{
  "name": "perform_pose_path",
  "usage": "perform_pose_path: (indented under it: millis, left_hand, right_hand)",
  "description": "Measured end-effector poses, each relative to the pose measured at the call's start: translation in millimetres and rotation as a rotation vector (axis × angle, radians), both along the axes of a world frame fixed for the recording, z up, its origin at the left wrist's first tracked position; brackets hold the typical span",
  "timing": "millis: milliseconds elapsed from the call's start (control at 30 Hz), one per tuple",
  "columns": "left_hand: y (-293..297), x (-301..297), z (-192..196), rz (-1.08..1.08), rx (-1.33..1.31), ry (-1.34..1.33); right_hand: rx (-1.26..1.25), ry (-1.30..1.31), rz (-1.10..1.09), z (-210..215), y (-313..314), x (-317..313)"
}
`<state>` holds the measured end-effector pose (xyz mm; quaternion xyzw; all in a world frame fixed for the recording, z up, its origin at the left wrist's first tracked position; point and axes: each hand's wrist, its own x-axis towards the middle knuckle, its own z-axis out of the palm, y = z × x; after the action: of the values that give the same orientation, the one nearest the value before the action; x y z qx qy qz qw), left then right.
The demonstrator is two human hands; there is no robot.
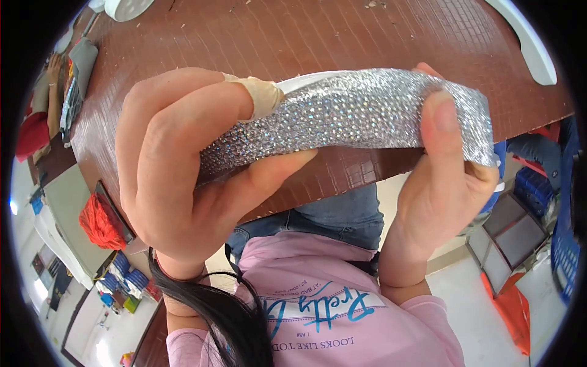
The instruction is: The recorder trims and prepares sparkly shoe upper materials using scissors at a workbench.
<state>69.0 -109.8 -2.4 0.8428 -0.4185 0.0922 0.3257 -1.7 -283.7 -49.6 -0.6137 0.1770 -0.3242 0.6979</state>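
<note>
A wide silver band, studded with small sparkling stones, is stretched between my two hands above the table. A thin white edge shows behind its upper rim. My left hand curls around the band's left end, fingers over the top and thumb along the lower edge. A pale cover wraps one of its fingertips. On the other side, my right hand pinches the smoother, shiny right end, thumb pressed on the front face. Most of the right fingers are hidden behind the band.
Under my hands is a brown table with scattered bits on it. A curved white piece lies at the far right, and a white object at the far left. Another person's arm rests at the left. A blue basket stands right.
</note>
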Motion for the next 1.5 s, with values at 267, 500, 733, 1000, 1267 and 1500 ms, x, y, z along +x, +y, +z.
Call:
perform_pose_path:
  millis: [267,500,733,1000,1267,1500]
  left_hand:
    - [3.8,0.3,1.3,-0.003,0.039,-0.029]
    - [-8.4,0.7,1.3,-0.038,0.070,-0.126]
    - [-18.7,1.2,2.7,-0.023,0.086,-0.195]
    - [-18.0,5.8,-1.4,-0.006,0.057,-0.151]
    - [-18.4,4.4,-3.8,-0.011,0.003,-0.067]
    - [-18.7,-8.9,3.9,0.099,0.076,0.057]
  right_hand:
    - [0.073,0.072,0.060,2.8,3.2,1.0]
    - [0.005,0.091,0.048,4.5,6.7,2.5]
    - [0.011,0.036,0.043,2.8,7.3,3.3]
    - [-0.015,0.082,0.075,4.9,2.9,0.9]
    - [0.044,0.015,0.019,-2.4,11.9,6.6]
    - [0.146,0.009,0.052,7.5,9.2,-1.5]
